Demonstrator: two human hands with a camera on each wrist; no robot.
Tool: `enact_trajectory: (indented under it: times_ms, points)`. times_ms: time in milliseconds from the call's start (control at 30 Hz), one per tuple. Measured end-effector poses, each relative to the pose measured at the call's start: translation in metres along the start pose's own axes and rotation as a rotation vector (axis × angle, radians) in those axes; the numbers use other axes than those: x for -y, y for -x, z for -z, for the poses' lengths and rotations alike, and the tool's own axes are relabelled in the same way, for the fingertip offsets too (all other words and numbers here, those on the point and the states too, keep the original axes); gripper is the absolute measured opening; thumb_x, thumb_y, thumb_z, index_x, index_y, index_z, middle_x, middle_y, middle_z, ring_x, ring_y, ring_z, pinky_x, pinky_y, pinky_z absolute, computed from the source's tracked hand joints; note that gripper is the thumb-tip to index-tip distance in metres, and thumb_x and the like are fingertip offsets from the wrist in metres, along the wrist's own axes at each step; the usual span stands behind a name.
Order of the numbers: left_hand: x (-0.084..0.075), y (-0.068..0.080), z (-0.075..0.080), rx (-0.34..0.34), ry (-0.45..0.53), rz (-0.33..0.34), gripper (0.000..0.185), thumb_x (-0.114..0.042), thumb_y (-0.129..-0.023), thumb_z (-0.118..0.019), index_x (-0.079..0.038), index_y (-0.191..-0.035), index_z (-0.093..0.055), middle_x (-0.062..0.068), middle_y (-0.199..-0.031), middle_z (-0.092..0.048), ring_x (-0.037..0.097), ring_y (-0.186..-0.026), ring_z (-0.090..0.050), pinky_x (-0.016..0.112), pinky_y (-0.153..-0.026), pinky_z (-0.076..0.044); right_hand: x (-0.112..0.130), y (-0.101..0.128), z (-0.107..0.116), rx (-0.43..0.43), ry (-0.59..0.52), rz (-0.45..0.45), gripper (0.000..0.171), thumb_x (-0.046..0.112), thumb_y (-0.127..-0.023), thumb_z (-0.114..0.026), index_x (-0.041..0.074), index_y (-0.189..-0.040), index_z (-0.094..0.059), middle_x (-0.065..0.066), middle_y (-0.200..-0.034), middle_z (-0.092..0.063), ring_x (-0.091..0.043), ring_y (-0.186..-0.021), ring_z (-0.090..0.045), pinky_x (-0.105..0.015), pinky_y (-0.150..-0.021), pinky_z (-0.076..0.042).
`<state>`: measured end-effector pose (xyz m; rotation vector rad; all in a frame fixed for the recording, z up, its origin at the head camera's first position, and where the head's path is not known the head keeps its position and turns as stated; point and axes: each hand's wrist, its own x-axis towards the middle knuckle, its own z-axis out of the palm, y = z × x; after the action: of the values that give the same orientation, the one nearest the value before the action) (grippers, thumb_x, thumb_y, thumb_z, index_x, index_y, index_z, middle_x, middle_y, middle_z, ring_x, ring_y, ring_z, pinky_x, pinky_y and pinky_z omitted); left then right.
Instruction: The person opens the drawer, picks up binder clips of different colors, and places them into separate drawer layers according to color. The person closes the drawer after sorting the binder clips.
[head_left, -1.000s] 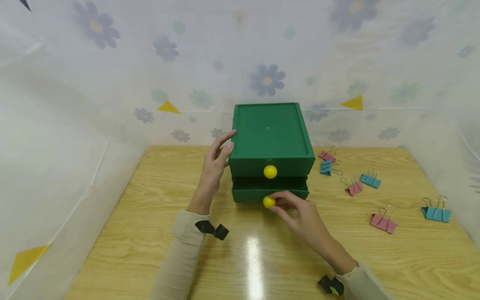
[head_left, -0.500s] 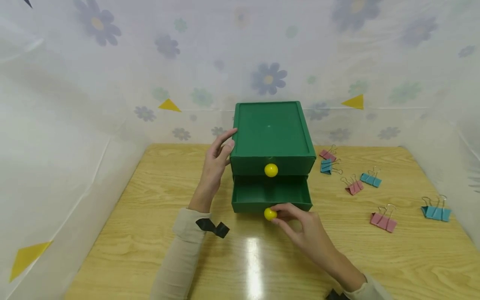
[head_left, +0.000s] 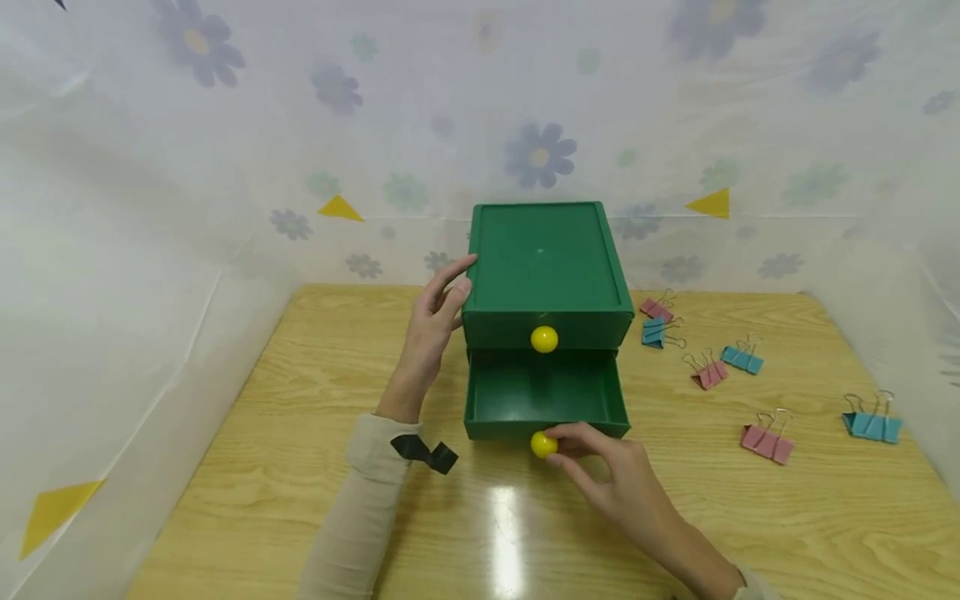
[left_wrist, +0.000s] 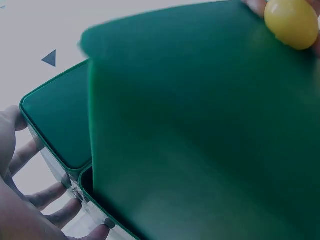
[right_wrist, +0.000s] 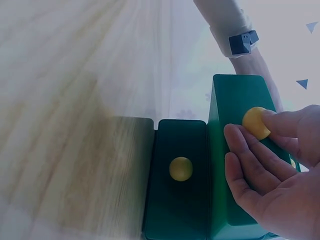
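Observation:
A green two-drawer cabinet (head_left: 547, 258) stands on the wooden table in the head view. Its lower drawer (head_left: 495, 430) is pulled out, showing the green floor inside. My right hand (head_left: 626, 479) pinches the round yellow knob (head_left: 543, 444) of that drawer between thumb and fingers, as the right wrist view also shows. With fingers spread and fairly straight, my left hand (head_left: 431, 325) rests against the cabinet's left side; in the left wrist view its fingertips (left_wrist: 67, 214) touch the side wall. The upper drawer (head_left: 495, 331) is closed, with its own yellow knob (head_left: 544, 339).
Pink and blue binder clips lie scattered on the table (head_left: 300, 400) to the cabinet's right, among them a pink clip (head_left: 767, 443) and a blue clip (head_left: 872, 426). A flower-patterned sheet (head_left: 420, 125) hangs behind the cabinet and along both sides.
The lower drawer has slid farther out toward me, drawn by my right hand on its knob. My left hand has stayed against the cabinet's side.

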<state>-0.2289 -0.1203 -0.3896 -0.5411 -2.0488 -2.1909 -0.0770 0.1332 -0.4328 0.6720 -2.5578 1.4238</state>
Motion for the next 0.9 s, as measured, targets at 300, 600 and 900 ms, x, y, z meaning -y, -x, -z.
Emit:
enact_trajectory:
  times_ms: [300, 600, 900]
  points:
    - [0.001, 0.000, 0.000, 0.009, 0.029, -0.010, 0.045, -0.032, -0.107, -0.052, -0.022, -0.151, -0.054, -0.008, -0.158, -0.041, 0.023, -0.135, -0.052, 0.064, -0.104, -0.042, 0.003, 0.011, -0.001, 0.002, 0.008, 0.001, 0.030, 0.007, -0.090, -0.079, 0.024, -0.113, -0.072, 0.017, -0.110, -0.073, -0.003, -0.093, -0.071, -0.027, -0.084, -0.058]
    - [0.001, -0.001, -0.001, 0.005, 0.015, -0.009, 0.044, -0.030, -0.108, -0.051, -0.021, -0.151, -0.054, -0.007, -0.158, -0.042, 0.024, -0.134, -0.053, 0.060, -0.104, -0.045, 0.003, 0.012, 0.000, 0.007, 0.011, -0.005, 0.029, 0.010, -0.091, -0.079, 0.025, -0.114, -0.071, 0.018, -0.111, -0.072, -0.003, -0.094, -0.071, -0.027, -0.084, -0.058]
    - [0.000, 0.001, -0.001, -0.008, 0.025, 0.000, 0.044, -0.034, -0.108, -0.053, -0.023, -0.150, -0.055, -0.009, -0.158, -0.042, 0.023, -0.132, -0.054, 0.059, -0.103, -0.046, 0.003, 0.014, 0.001, 0.030, 0.000, 0.033, 0.028, 0.011, -0.094, -0.076, 0.024, -0.118, -0.070, 0.016, -0.112, -0.073, -0.004, -0.095, -0.071, -0.027, -0.083, -0.058]
